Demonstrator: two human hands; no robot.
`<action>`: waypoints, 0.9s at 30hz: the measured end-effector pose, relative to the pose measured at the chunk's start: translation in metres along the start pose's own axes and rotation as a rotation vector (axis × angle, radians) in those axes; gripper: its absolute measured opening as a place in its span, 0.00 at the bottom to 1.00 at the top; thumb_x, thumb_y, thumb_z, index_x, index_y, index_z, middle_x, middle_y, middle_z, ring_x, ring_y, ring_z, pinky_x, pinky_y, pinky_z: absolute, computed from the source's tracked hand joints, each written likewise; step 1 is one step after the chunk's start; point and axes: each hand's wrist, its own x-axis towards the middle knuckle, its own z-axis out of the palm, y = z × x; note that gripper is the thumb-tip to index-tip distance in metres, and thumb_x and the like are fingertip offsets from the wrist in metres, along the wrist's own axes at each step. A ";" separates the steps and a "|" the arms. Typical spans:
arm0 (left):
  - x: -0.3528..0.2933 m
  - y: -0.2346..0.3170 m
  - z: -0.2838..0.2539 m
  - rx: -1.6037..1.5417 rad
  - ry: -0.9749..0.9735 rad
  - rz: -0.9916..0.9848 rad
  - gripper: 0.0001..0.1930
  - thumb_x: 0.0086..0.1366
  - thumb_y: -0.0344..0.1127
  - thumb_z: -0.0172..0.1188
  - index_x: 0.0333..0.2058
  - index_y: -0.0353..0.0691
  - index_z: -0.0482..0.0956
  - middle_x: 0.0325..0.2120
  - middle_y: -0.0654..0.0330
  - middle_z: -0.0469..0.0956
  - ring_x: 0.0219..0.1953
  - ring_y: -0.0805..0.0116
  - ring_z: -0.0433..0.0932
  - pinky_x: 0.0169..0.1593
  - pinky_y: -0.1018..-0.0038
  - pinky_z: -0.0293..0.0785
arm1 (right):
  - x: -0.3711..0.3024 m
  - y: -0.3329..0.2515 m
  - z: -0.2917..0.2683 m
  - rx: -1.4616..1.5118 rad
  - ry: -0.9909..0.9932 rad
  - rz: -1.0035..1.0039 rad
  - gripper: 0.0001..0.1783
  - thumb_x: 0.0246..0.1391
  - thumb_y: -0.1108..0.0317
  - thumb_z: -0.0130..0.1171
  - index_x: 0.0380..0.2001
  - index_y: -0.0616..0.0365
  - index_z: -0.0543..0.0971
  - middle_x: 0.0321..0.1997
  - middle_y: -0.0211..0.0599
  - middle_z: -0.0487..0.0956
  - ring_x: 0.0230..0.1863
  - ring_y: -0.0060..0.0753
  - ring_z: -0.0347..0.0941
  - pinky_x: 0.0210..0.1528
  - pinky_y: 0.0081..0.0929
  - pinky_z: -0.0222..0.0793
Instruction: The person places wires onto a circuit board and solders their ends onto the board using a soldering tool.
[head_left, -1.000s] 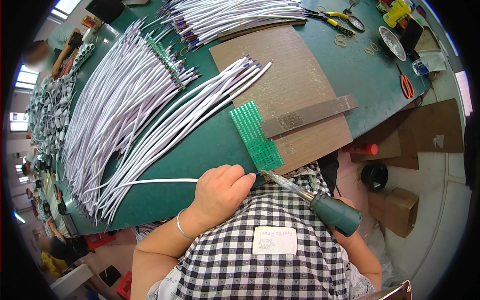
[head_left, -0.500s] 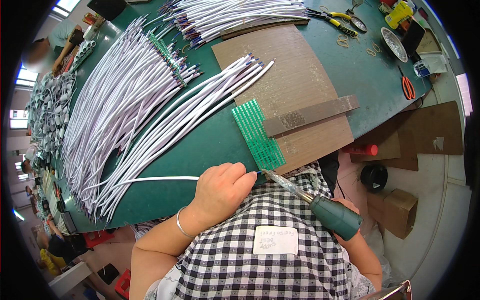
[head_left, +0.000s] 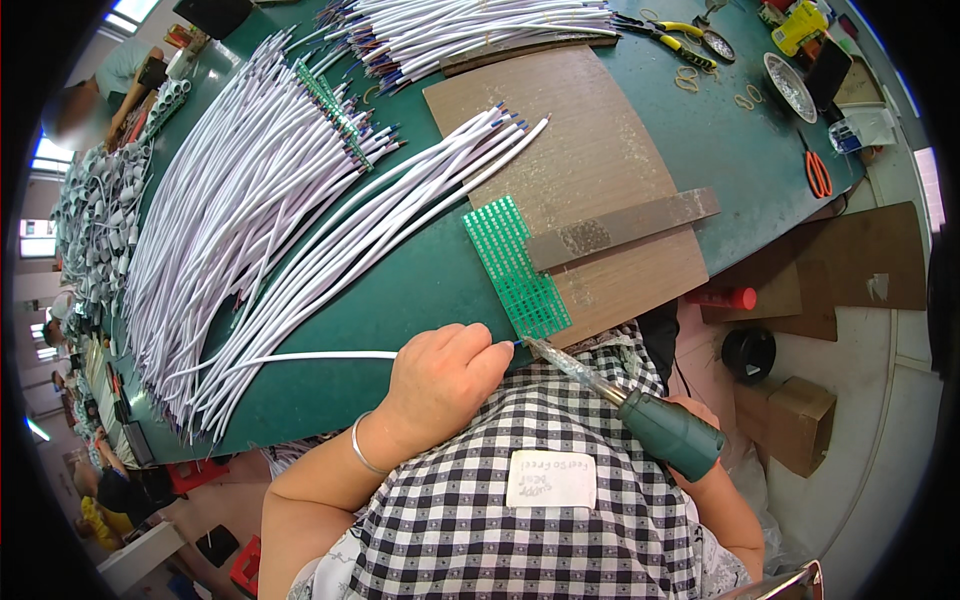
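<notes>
My left hand [head_left: 450, 372] is closed round one white cable [head_left: 320, 356], pinching it near its stripped blue end at the near corner of a green circuit board panel [head_left: 515, 270]. From the right, a soldering iron [head_left: 670, 430] with a dark green handle points its tip at that same corner, close to the cable end. My right hand [head_left: 700, 412] grips the handle, which hides most of its fingers. A flat brown bar [head_left: 625, 228] lies across the panel's right edge, over a brown board [head_left: 590, 120]. Whether solder is melting at the tip is too small to tell.
Loose white cables [head_left: 370, 235] lie left of the board, beside a large cable pile [head_left: 230, 180] with another green strip on it. More cables [head_left: 490, 35] are at the back. Pliers [head_left: 670, 42], a metal dish [head_left: 789, 88] and orange-handled scissors [head_left: 817, 172] lie at the right.
</notes>
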 end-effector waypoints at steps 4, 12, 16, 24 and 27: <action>0.001 0.000 0.000 -0.018 -0.009 -0.006 0.08 0.44 0.24 0.64 0.25 0.41 0.76 0.19 0.63 0.68 0.19 0.66 0.70 0.20 0.71 0.66 | -0.004 0.000 0.000 0.018 0.053 0.047 0.17 0.46 0.69 0.63 0.41 0.61 0.77 0.39 0.39 0.79 0.37 0.39 0.77 0.41 0.31 0.72; -0.002 -0.001 0.000 0.022 -0.027 0.002 0.06 0.47 0.30 0.60 0.27 0.43 0.76 0.19 0.65 0.65 0.21 0.69 0.70 0.22 0.72 0.65 | -0.015 0.009 0.006 0.392 0.133 0.374 0.20 0.47 0.73 0.62 0.43 0.68 0.70 0.30 0.39 0.78 0.31 0.30 0.77 0.36 0.27 0.74; -0.001 -0.001 0.000 0.016 -0.037 0.007 0.07 0.47 0.30 0.60 0.28 0.43 0.76 0.19 0.65 0.65 0.20 0.69 0.69 0.21 0.72 0.65 | -0.010 0.008 0.015 0.617 0.301 0.368 0.20 0.50 0.67 0.62 0.42 0.68 0.68 0.27 0.41 0.77 0.27 0.29 0.75 0.33 0.25 0.72; 0.024 0.001 -0.031 0.097 0.000 -0.014 0.09 0.46 0.29 0.66 0.28 0.42 0.78 0.26 0.62 0.73 0.30 0.62 0.73 0.32 0.67 0.69 | 0.007 0.001 0.015 0.566 0.368 0.372 0.28 0.54 0.53 0.57 0.49 0.66 0.72 0.23 0.34 0.74 0.26 0.23 0.68 0.33 0.18 0.61; 0.056 -0.033 -0.046 0.274 0.100 0.003 0.08 0.48 0.31 0.66 0.29 0.41 0.78 0.28 0.60 0.75 0.33 0.59 0.73 0.36 0.66 0.69 | 0.010 0.002 0.016 0.577 0.443 0.382 0.28 0.54 0.53 0.56 0.48 0.66 0.73 0.23 0.34 0.74 0.26 0.23 0.68 0.32 0.18 0.61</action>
